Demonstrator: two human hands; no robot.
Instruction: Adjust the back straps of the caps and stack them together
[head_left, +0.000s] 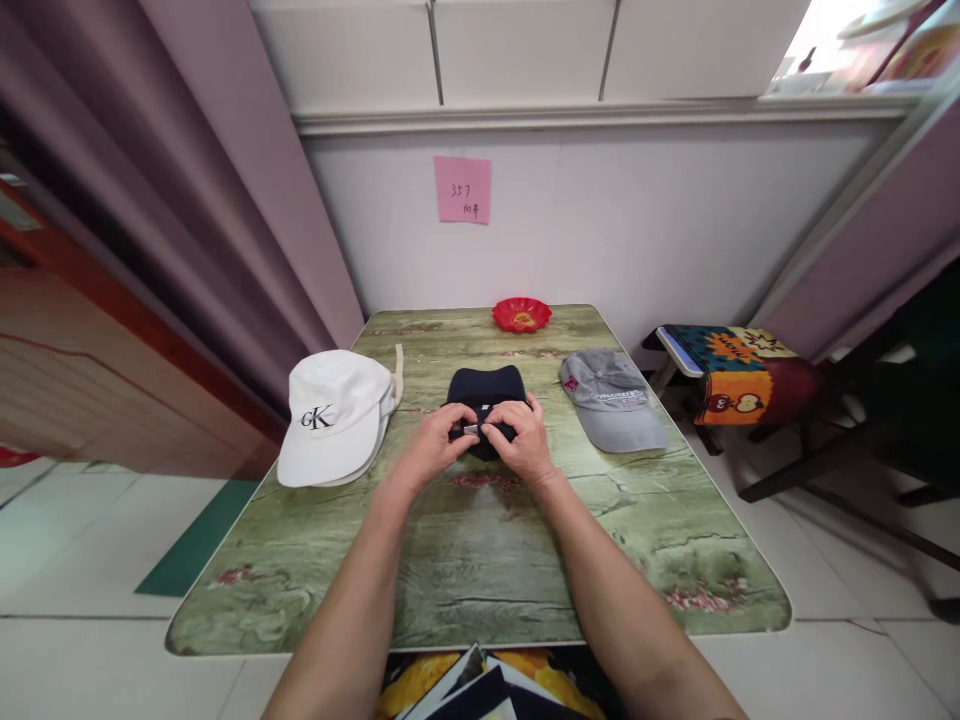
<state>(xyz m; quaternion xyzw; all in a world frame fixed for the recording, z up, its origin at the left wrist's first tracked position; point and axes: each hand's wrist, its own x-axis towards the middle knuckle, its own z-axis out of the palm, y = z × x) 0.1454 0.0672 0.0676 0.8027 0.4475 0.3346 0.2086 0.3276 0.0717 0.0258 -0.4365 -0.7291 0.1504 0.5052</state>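
A dark navy cap (pixel 487 382) lies mid-table, its back strap toward me. With thumb and fingers, my left hand (pixel 441 440) pinches the left part of the strap (pixel 471 430), where a small metal buckle glints. My right hand (pixel 521 435) is closed on the strap's right part, close to the left fingertips. Left of my hands sits a white cap (pixel 334 415) with black letters on its front and a loose strap end sticking up. To the right is a grey cap (pixel 611 400) with white lettering and a red patch.
The green wood-patterned table (pixel 487 560) stands against a white wall. A red scalloped dish (pixel 522 315) rests at its far edge. On the wall is a pink note (pixel 463 190). A stool with a colourful cover (pixel 739 375) stands at the right, a curtain (pixel 247 200) hangs at the left.
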